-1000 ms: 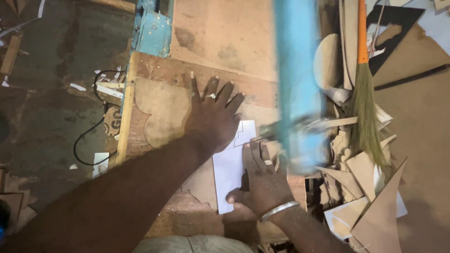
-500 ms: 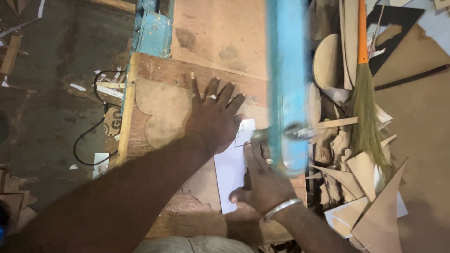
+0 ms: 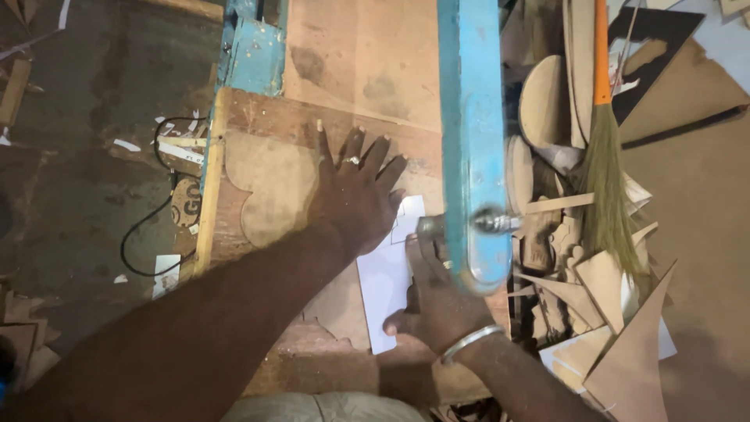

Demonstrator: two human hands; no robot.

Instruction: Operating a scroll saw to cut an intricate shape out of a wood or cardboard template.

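The left hand [image 3: 355, 195] lies flat with fingers spread wide, palm down on a thin brown board [image 3: 273, 191] with a scalloped cut edge, holding nothing but pressing on it. A ring shows on one finger. The board rests on the wooden desk [image 3: 258, 117], and the scalloped edge curves just to the left of this hand.

The right hand [image 3: 437, 301] sits just below and to the right of the left, its fingers curled and resting on the lower part of a white paper sheet [image 3: 387, 285] that lies over the board. How tightly this grip closes cannot be told, since the blue arm of a saw machine [image 3: 473, 133] passes over its fingertips. A metal bangle [image 3: 469, 344] circles the wrist.

The paper runs between the two hands, its top corner touching the left hand's thumb side. A metal knob [image 3: 492, 223] on the blue arm sits just above the right hand.

To the right of that hand, beyond the arm, lie piled wood offcuts [image 3: 609, 305] and a broom [image 3: 605, 180] with an orange handle. Far left of the left hand, a black cable [image 3: 144, 230] loops on the floor.
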